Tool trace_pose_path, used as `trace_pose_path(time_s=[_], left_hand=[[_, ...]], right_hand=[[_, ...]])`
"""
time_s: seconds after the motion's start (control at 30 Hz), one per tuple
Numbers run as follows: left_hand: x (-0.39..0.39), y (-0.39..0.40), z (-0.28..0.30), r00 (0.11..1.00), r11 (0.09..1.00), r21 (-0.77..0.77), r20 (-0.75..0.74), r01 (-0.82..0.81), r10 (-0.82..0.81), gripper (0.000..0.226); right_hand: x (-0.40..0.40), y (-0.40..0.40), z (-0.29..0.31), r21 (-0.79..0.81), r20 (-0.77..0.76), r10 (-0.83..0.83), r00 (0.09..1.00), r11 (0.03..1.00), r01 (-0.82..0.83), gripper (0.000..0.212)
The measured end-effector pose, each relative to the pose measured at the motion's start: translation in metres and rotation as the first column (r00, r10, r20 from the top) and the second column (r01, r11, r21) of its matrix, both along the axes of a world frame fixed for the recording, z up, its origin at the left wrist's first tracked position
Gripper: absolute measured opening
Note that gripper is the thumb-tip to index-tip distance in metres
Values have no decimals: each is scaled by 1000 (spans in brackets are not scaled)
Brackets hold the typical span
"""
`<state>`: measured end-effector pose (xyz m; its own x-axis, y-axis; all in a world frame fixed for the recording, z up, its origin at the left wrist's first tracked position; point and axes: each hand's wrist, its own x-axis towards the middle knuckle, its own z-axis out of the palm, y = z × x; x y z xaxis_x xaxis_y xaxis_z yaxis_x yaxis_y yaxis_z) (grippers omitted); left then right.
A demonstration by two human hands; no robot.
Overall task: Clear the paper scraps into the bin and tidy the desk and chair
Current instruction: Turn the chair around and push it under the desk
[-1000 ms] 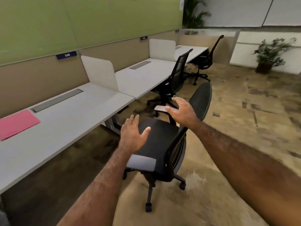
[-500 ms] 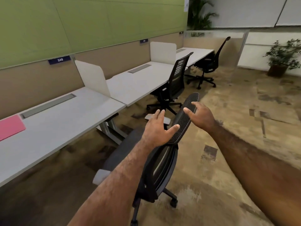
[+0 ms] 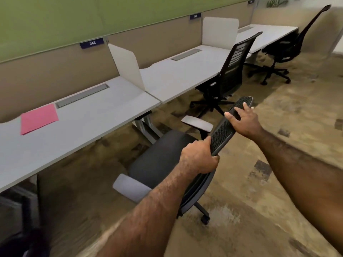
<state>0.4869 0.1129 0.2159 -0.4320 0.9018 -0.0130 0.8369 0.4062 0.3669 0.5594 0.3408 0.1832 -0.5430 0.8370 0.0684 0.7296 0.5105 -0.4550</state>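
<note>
A black office chair (image 3: 159, 160) with grey armrests stands out on the carpet, its seat facing the long grey desk (image 3: 78, 130). My left hand (image 3: 199, 157) is closed around the near end of the chair's mesh backrest top edge. My right hand (image 3: 243, 120) grips the far end of the same top edge, fingers over the mesh. A pink sheet (image 3: 39, 119) lies flat on the desk at the left. No bin and no paper scraps are in view.
White dividers (image 3: 128, 65) split the desk into stations. Two more black chairs (image 3: 230, 71) (image 3: 289, 47) stand at the stations farther along. A dark object (image 3: 24, 245) shows at the bottom left corner. Patterned carpet spreads to the right.
Both hands went from hovering open near the backrest to gripping its top edge. The chair now faces the desk and the view has tilted down and closer.
</note>
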Motion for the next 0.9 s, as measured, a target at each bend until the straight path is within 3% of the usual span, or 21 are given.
trace_pose_path(time_s=[0.23, 0.4, 0.5, 0.57, 0.7, 0.9], left_hand=[[-25, -41, -6, 998, 998, 2, 6, 60, -60, 59], [-49, -96, -13, 992, 999, 3, -119, -48, 48, 47], [-63, -133, -13, 974, 991, 33, -184, -128, 132, 54], [-73, -156, -12, 964, 985, 35, -200, -170, 174, 56], [-92, -203, -13, 960, 978, 7, -191, -209, 206, 62], [-109, -269, -12, 953, 981, 64, -233, -184, 194, 63]], right_hand=[[8, -6, -6, 82, 81, -11, 997, 997, 4, 84], [16, -24, -2, 120, 93, 42, 995, 991, -53, 71], [20, -45, 2, 168, -3, 63, 998, 984, -62, 61], [22, -65, 1, 117, -102, 0, 995, 993, 12, 59], [17, -107, 0, 83, -123, -103, 987, 990, 113, 62], [6, -175, 6, 57, -235, -118, 965, 989, 135, 70]])
